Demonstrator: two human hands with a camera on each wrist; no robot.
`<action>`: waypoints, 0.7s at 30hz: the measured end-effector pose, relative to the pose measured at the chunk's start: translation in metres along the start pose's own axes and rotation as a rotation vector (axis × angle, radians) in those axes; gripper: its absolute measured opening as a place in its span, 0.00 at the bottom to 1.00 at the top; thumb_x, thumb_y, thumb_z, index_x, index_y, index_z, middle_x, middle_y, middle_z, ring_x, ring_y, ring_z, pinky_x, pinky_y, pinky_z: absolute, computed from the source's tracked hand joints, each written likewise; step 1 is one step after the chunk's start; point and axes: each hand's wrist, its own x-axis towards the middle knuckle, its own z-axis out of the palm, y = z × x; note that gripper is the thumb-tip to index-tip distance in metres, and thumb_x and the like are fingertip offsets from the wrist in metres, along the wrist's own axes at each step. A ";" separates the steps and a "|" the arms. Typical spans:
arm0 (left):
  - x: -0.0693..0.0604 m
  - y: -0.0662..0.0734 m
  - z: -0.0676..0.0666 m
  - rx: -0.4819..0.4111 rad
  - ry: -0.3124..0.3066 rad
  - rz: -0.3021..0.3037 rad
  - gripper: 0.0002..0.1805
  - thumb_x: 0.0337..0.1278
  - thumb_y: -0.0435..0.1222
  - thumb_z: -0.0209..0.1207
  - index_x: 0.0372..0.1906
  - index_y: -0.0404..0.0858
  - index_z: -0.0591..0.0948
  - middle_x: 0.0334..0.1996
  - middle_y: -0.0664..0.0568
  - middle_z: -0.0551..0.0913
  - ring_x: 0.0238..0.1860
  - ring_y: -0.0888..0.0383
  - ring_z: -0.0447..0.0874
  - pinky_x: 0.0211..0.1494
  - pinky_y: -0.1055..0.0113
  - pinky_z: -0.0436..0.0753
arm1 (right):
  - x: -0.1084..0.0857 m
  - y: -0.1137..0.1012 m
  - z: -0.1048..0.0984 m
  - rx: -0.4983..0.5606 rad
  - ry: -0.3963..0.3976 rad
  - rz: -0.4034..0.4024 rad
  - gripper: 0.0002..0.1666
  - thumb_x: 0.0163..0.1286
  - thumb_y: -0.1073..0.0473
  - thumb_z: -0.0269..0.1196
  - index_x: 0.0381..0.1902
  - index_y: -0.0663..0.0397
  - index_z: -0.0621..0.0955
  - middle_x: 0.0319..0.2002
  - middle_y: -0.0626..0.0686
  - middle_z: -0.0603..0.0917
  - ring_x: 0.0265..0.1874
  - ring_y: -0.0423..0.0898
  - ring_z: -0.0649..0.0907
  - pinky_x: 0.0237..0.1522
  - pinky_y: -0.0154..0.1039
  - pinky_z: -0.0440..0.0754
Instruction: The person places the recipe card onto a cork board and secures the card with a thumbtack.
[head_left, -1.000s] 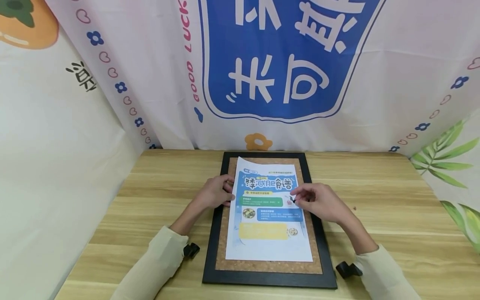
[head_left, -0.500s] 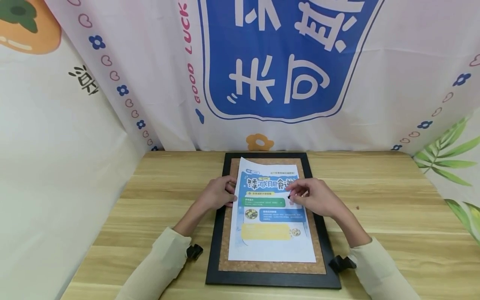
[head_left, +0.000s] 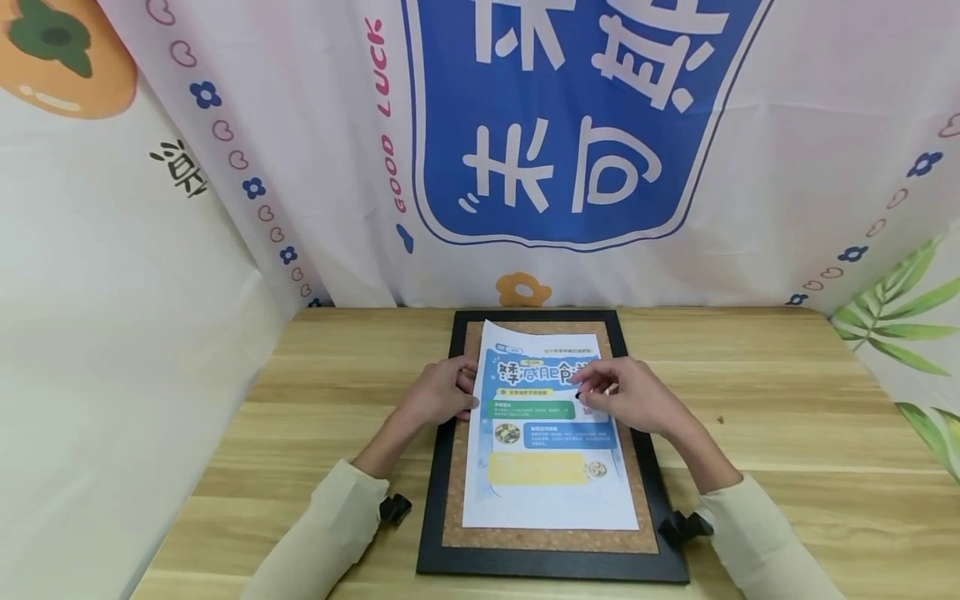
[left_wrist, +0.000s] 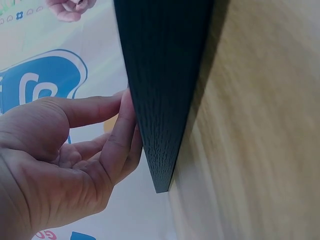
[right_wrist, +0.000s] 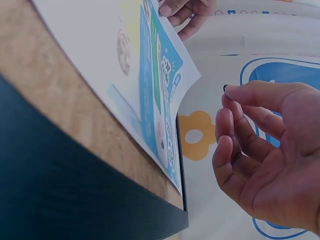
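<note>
A printed sheet of paper (head_left: 551, 508) with blue, green and yellow panels lies on a cork board (head_left: 551, 540) in a black frame (head_left: 553, 565). Its top left corner curls up, plain to see in the right wrist view. My left hand (head_left: 444, 392) rests at the sheet's left edge; the left wrist view has its fairly straight fingers reaching over the frame's side. Above the sheet's right half, my right hand (head_left: 630, 396) pinches a small black pushpin (right_wrist: 225, 88) between thumb and index finger, apart from the paper. Most of the pushpin is hidden by the fingertips.
The board lies on a wood-grain table (head_left: 787, 417) close to its back edge. Behind it hangs a printed curtain (head_left: 360, 208). A tiny brown speck (head_left: 720, 420) is on the table to the right. Black clips or mounts (head_left: 686, 527) sit at both wrists.
My right hand has moved slightly left and up over the sheet, still holding the pushpin, then stays about there. The left hand keeps its place at the paper's left edge. The view shifts a little.
</note>
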 end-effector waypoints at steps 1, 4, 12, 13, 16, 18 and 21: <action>0.000 0.000 0.000 0.000 0.001 0.003 0.28 0.63 0.20 0.67 0.68 0.34 0.78 0.42 0.42 0.86 0.32 0.55 0.89 0.33 0.66 0.90 | 0.001 0.000 0.000 -0.002 0.001 -0.006 0.13 0.73 0.66 0.68 0.54 0.58 0.89 0.39 0.50 0.88 0.38 0.46 0.82 0.44 0.35 0.82; 0.000 0.000 0.001 -0.008 0.002 0.008 0.28 0.63 0.20 0.67 0.67 0.33 0.79 0.42 0.42 0.86 0.32 0.55 0.89 0.33 0.66 0.91 | 0.006 -0.002 -0.002 -0.003 0.001 -0.014 0.13 0.73 0.65 0.69 0.53 0.57 0.90 0.39 0.50 0.88 0.38 0.46 0.82 0.44 0.36 0.82; 0.002 -0.003 0.001 -0.015 -0.003 0.013 0.27 0.64 0.20 0.67 0.67 0.34 0.79 0.42 0.42 0.85 0.31 0.55 0.89 0.33 0.66 0.91 | 0.021 -0.002 -0.003 -0.010 -0.038 -0.006 0.12 0.74 0.64 0.69 0.53 0.57 0.90 0.39 0.50 0.88 0.39 0.47 0.81 0.44 0.38 0.80; 0.002 -0.002 0.000 -0.018 -0.002 0.011 0.27 0.63 0.20 0.67 0.67 0.34 0.79 0.42 0.42 0.86 0.31 0.55 0.89 0.33 0.66 0.91 | 0.022 -0.002 -0.002 -0.010 -0.041 -0.002 0.13 0.74 0.64 0.69 0.53 0.57 0.90 0.39 0.50 0.88 0.39 0.48 0.81 0.45 0.38 0.79; 0.002 -0.002 0.001 -0.019 0.002 0.019 0.27 0.63 0.20 0.67 0.67 0.33 0.79 0.41 0.42 0.86 0.30 0.55 0.89 0.33 0.66 0.91 | 0.026 0.000 -0.002 -0.001 -0.045 0.009 0.13 0.74 0.64 0.69 0.54 0.58 0.89 0.39 0.50 0.87 0.40 0.49 0.80 0.46 0.39 0.79; 0.001 -0.002 0.001 -0.022 0.004 0.020 0.28 0.63 0.20 0.67 0.67 0.33 0.79 0.41 0.42 0.86 0.30 0.55 0.89 0.33 0.66 0.91 | 0.029 0.001 -0.001 0.006 -0.045 0.015 0.13 0.74 0.64 0.69 0.55 0.57 0.89 0.39 0.51 0.87 0.41 0.49 0.80 0.46 0.39 0.79; 0.000 -0.002 0.002 -0.019 0.008 0.018 0.28 0.63 0.20 0.67 0.68 0.33 0.78 0.41 0.42 0.86 0.30 0.55 0.89 0.33 0.66 0.91 | 0.034 0.005 0.001 0.016 -0.048 0.018 0.13 0.74 0.63 0.69 0.54 0.57 0.90 0.40 0.51 0.87 0.41 0.49 0.80 0.47 0.39 0.79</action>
